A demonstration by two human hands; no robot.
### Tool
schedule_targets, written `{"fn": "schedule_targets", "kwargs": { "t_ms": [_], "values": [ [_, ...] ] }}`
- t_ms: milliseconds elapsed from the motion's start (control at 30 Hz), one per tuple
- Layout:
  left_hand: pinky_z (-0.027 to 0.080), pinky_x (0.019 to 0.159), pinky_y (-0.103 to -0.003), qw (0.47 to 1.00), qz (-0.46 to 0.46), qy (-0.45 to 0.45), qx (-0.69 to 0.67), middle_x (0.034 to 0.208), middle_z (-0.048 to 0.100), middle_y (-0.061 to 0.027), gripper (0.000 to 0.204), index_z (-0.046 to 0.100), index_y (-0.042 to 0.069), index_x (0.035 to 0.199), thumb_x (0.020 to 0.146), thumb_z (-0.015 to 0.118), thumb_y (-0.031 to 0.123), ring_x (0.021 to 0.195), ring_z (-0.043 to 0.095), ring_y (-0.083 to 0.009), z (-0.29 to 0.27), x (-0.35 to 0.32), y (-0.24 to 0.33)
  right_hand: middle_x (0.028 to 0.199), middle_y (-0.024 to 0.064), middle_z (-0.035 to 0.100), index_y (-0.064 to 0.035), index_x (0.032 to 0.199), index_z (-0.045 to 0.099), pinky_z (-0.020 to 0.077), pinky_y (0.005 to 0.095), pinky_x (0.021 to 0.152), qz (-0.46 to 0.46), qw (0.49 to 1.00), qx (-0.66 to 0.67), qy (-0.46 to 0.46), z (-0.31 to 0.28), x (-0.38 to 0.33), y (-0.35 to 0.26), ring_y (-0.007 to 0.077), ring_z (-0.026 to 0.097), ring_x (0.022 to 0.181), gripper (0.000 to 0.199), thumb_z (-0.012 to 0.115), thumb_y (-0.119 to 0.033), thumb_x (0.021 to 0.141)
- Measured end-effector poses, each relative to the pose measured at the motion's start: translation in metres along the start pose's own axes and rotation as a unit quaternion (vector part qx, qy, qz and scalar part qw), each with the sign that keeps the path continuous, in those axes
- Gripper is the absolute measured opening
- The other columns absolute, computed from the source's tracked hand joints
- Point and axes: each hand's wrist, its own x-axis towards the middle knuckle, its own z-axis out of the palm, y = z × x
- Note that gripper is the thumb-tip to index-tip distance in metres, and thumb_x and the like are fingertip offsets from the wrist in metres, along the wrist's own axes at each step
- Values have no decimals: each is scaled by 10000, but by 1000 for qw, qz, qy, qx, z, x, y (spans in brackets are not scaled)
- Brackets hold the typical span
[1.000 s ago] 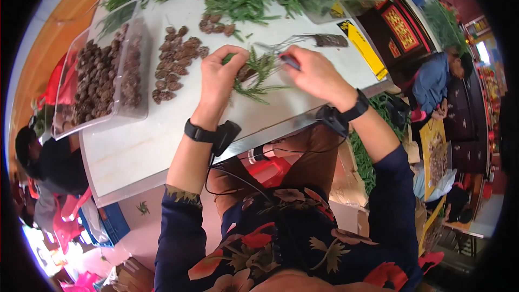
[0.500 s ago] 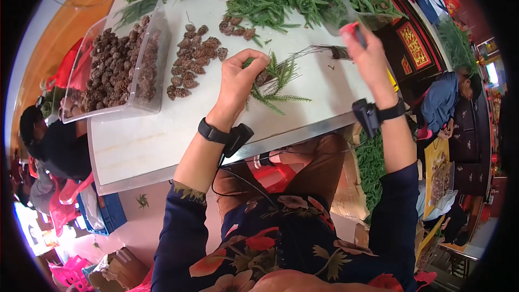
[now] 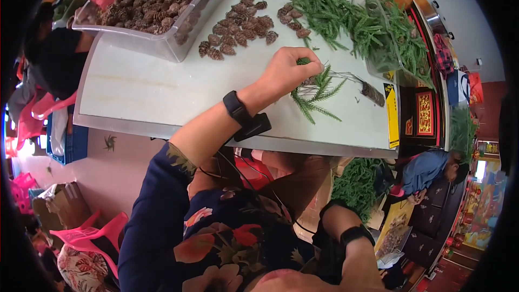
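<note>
Over the white table (image 3: 140,92), my left hand (image 3: 289,71) is pinched on a green artificial pine sprig (image 3: 319,103), its needled fronds fanning out below the fingers. A bit of brown, perhaps a pinecone, shows beside the thumb, mostly covered. Just right of the sprig lies a bundle of thin dark wires (image 3: 372,93), its loose ends reaching toward my fingers. My right hand (image 3: 361,265) is drawn back close to my body at the lower edge, away from the table. Its fingers are hidden, so whether it holds anything cannot be seen.
Loose pinecones (image 3: 238,30) lie beyond my left forearm. A clear bin of pinecones (image 3: 178,40) stands at left; green sprigs (image 3: 324,11) and another clear bin (image 3: 384,59) are at far right. A yellow strip (image 3: 393,119) marks the right edge. People sit on both sides.
My right hand, which held a red-and-black-handled tool above the table, has pulled back toward my body; the tool is out of sight. My left hand keeps the sprig. The view has shifted.
</note>
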Motion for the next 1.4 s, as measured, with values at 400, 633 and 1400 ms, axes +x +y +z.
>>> {"fn": "schedule_targets", "kwargs": {
  "t_ms": [400,633,1400],
  "values": [
    [418,678,-212,1000,-2,-7,-3,757,607,21,163,657,3,833,844,638,164,728,513,-43,4,0,0,1000,91,670,-46,1037,664,505,340,758,93,994,-44,-48,17,32,-19,208,640,883,248,489,-155,899],
    [417,697,-205,1000,1,-3,2,791,620,16,154,659,8,843,850,643,161,753,518,-38,0,1,-5,1038,115,668,-20,1107,641,496,347,827,114,991,5,-72,21,22,-21,249,640,931,298,473,-184,923],
    [429,705,-196,1000,13,-13,-8,809,634,16,125,661,7,861,867,616,123,744,544,-42,2,0,0,662,30,471,-113,698,515,309,309,550,64,993,69,-66,5,-7,-9,176,462,587,287,499,-265,940]
  ]
}}
